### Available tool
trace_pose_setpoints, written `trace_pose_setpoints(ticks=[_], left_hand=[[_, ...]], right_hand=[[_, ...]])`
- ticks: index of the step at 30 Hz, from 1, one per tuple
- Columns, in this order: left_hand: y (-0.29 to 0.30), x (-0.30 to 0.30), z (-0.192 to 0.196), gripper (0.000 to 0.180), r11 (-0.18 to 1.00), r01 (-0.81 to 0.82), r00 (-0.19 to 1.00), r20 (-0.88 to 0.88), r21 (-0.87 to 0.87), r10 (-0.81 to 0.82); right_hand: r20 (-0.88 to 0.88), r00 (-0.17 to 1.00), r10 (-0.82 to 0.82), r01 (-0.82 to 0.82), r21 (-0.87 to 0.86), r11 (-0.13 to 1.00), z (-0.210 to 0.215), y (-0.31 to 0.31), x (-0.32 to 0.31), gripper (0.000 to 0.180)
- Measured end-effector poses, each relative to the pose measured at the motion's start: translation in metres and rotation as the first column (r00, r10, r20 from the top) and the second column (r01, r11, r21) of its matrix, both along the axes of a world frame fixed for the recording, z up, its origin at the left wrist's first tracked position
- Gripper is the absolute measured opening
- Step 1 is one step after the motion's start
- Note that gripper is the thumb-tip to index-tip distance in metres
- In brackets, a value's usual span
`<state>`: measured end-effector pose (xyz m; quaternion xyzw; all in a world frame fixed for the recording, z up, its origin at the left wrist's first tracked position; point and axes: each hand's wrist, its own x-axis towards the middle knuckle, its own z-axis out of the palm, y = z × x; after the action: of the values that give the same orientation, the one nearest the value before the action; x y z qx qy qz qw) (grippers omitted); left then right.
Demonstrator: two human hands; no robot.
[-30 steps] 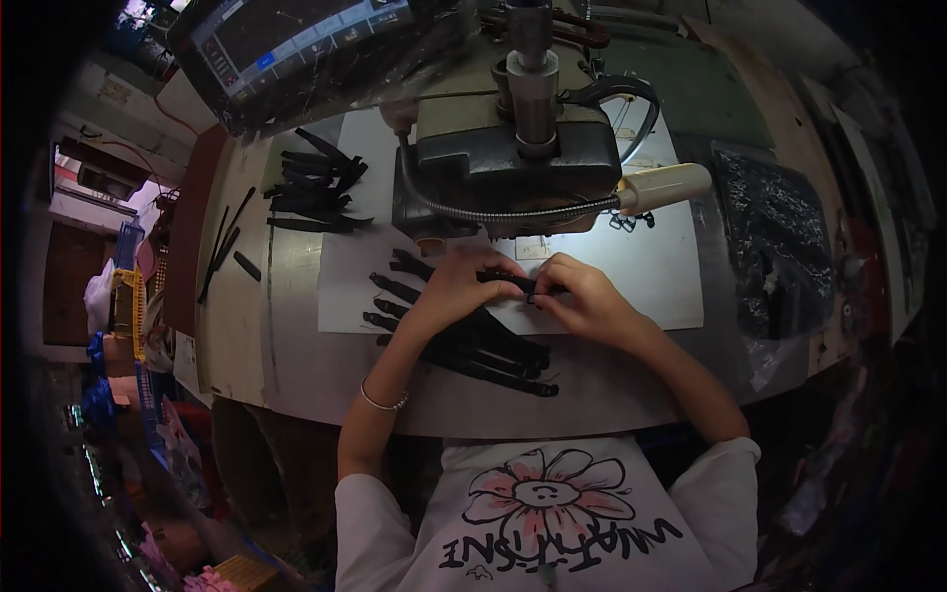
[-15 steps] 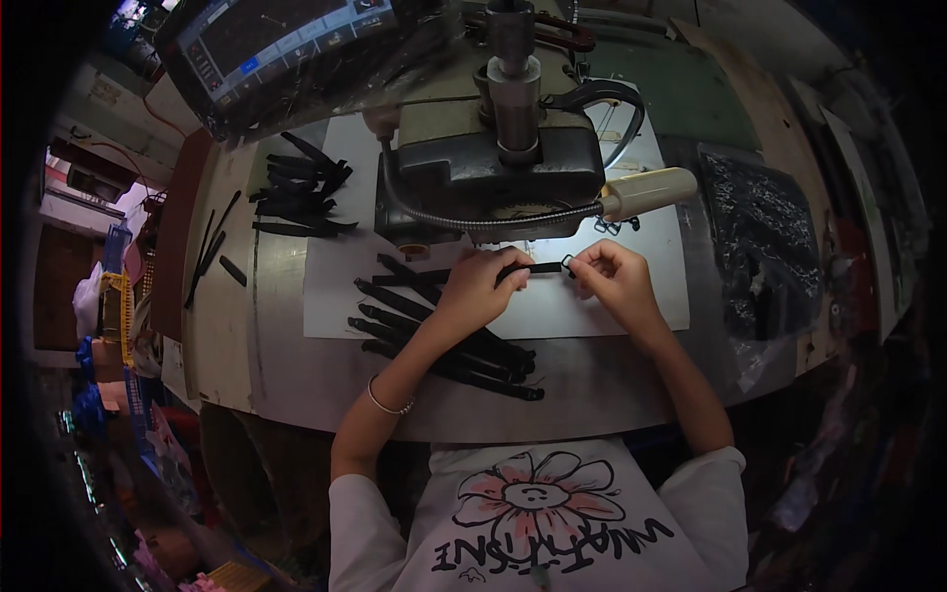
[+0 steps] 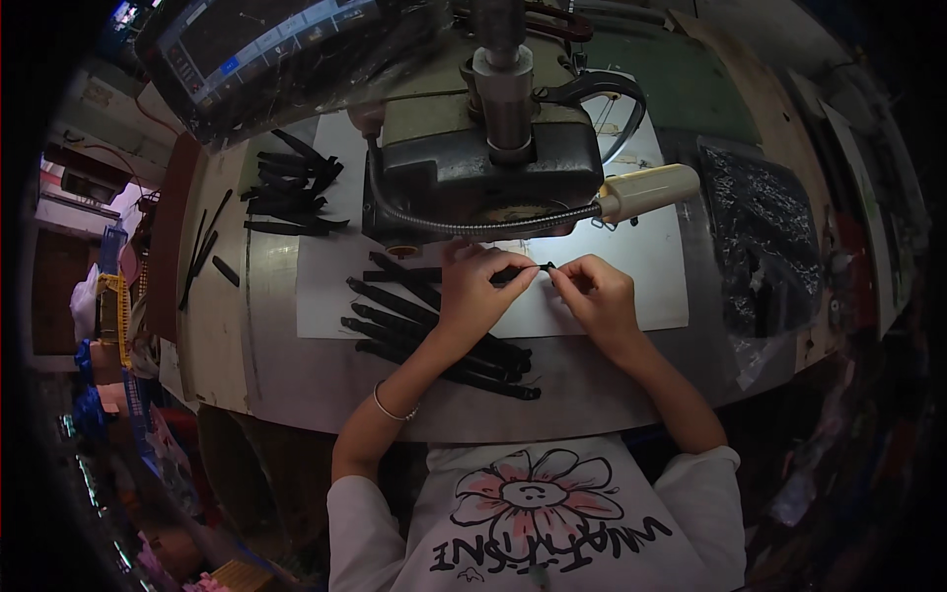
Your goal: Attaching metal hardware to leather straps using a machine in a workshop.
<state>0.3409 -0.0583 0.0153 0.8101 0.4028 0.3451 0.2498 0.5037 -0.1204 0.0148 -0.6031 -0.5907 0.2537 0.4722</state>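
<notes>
Strips (image 3: 395, 302) lie beneath the left forearm (image 3: 414, 375), the machine head (image 3: 493, 187) stands behind the left hand (image 3: 478, 291) and right hand (image 3: 600, 296), a plastic bag (image 3: 760, 237) lies far right

The left hand (image 3: 481, 293) is covering part of a black strip (image 3: 506, 275); the dark piece (image 3: 546, 266) at the right hand (image 3: 597, 294) is looking too small to identify. At twelve o'clock the top edge is cropping the machine column (image 3: 505, 99), and between ten and eleven, the screen (image 3: 252, 54).
</notes>
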Motion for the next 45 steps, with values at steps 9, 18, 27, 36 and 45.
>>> trace_pose_setpoints(ticks=[9, 18, 27, 36, 45], left_hand=[[-0.007, 0.003, -0.008, 0.009, 0.998, -0.012, 0.998, 0.062, 0.060, 0.008], [-0.009, 0.001, -0.009, 0.009, 0.997, -0.029, 0.999, 0.029, 0.065, 0.027], [-0.004, -0.002, -0.004, 0.010, 1.000, 0.008, 0.999, 0.039, -0.028, -0.007], [0.013, -0.017, 0.013, 0.021, 0.829, 0.380, 0.916, 0.046, -0.411, -0.398], [0.008, -0.020, 0.005, 0.023, 0.969, 0.216, 0.969, -0.092, -0.121, -0.227]], right_hand=[[0.138, 0.990, -0.010, -0.007, 0.120, 0.993, -0.004, -0.001, -0.008, 0.010], [0.070, 0.997, 0.019, -0.025, 0.088, 0.996, -0.009, -0.001, -0.010, 0.009], [0.136, 0.990, 0.027, -0.042, 0.108, 0.993, -0.010, 0.002, -0.004, 0.008], [-0.035, 0.934, 0.354, -0.354, 0.027, 0.935, -0.006, 0.003, 0.011, 0.007], [-0.573, 0.802, 0.171, -0.358, -0.230, 0.905, 0.000, 0.004, 0.007, 0.015]])
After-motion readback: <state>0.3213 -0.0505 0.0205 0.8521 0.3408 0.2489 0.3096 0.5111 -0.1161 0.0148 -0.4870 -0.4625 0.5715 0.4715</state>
